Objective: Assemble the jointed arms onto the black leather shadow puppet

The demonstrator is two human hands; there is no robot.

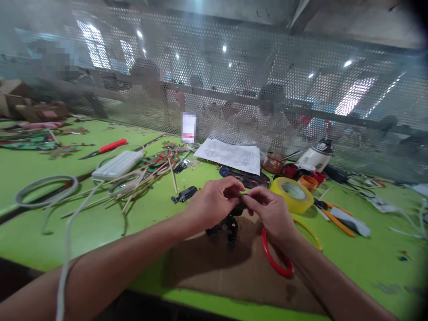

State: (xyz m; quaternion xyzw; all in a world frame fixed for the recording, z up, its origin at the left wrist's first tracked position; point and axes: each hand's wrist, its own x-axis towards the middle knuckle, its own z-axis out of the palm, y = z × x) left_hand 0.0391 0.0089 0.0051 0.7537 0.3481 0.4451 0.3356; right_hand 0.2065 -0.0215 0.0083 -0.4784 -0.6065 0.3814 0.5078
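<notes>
Taking the cardboard as landmark: the left hand hangs over its far edge, thumb and fingers pressed together on the top of a small black piece. The piece hangs down from the pinch toward the cardboard, its long axis roughly upright, its lower part dangling free. The right hand meets it from the right, fingertips pinched on the same top end, touching the left fingertips. Both hands are equally near. A red ring lies on the cardboard's right part, under the right wrist; a tape roll sits beyond the cardboard's right far corner.
</notes>
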